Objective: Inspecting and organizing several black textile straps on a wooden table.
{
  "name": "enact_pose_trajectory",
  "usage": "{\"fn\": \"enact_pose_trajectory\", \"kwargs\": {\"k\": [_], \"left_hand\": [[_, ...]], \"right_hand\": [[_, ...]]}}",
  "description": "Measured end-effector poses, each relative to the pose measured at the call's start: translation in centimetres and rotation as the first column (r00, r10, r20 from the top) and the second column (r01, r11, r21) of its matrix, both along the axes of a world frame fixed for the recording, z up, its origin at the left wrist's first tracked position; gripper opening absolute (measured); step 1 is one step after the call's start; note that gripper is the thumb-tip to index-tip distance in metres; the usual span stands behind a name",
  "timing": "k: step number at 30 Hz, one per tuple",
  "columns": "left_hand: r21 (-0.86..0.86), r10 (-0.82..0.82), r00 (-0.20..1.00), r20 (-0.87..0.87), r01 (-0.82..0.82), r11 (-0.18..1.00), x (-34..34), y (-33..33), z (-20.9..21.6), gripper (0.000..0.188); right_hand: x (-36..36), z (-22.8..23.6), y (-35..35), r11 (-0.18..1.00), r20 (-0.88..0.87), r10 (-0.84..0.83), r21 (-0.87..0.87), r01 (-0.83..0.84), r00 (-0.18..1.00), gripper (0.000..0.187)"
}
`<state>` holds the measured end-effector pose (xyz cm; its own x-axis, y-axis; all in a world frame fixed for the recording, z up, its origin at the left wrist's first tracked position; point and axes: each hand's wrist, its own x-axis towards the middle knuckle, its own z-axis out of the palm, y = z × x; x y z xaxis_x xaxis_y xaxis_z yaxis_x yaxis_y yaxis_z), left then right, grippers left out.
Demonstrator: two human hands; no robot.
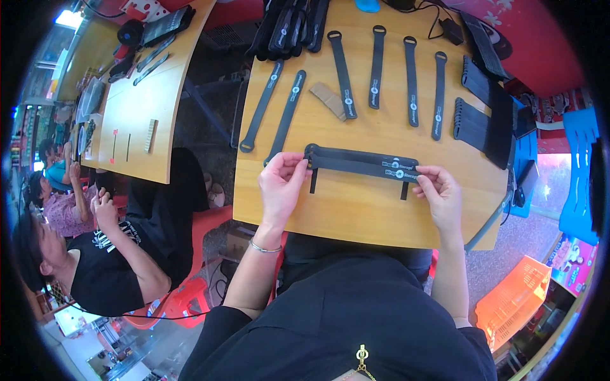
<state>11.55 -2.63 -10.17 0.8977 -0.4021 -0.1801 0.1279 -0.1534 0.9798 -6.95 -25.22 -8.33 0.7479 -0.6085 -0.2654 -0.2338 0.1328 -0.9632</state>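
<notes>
Two black hook-and-loop straps [356,163] with white print lie one against the other, stretched level above the near part of the table. My left hand [283,185] pinches their looped left end between thumb and fingers. At the right end, my right hand [440,190] grips the straps' plain tips the same way. Below them, a short dark strip [312,184] shows near my left hand and another dark strip [404,190] near my right. Just beyond my left hand, a single strap [289,111] lies slanted on the table, partly hidden by that hand.
More single straps, such as this one [377,70], are spread across the wooden table [356,222] around a brown cardboard piece [327,100]. A strap pile [289,28] sits at the back, strap bundles [473,120] at right. A person [108,254] sits left; an orange basket [511,301] stands right.
</notes>
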Motion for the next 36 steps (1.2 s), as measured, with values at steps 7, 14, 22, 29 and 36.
{"fn": "enact_pose_trajectory", "kwargs": {"k": [7, 14, 22, 29, 36], "left_hand": [[0.036, 0.009, 1.0, 0.02, -0.009, 0.999, -0.13, -0.32, 0.16, 0.009], [0.086, 0.003, 0.997, 0.074, -0.01, 0.996, -0.14, -0.38, -0.14, 0.007], [0.088, 0.01, 0.995, 0.101, -0.019, 0.996, -0.15, -0.43, -0.43, 0.005], [0.102, 0.016, 0.994, 0.112, -0.028, 0.994, -0.24, -0.49, -0.39, 0.005], [0.084, 0.058, 0.992, 0.113, -0.067, 0.994, -0.34, -0.7, -0.28, 0.004]], "right_hand": [[0.25, -0.6, 0.12, 0.999, 0.011, -0.02, -0.051, 0.02, 1.0, 0.014], [0.42, -0.6, 0.27, 0.996, 0.029, -0.036, -0.087, 0.038, 0.999, 0.013], [0.51, -0.83, 0.31, 0.995, 0.031, -0.049, -0.087, 0.051, 0.998, 0.017], [0.75, -0.78, 0.32, 0.996, 0.045, -0.056, -0.066, 0.059, 0.997, 0.018], [0.73, -0.77, 0.3, 0.995, 0.026, -0.054, -0.08, 0.056, 0.998, 0.017]]}}
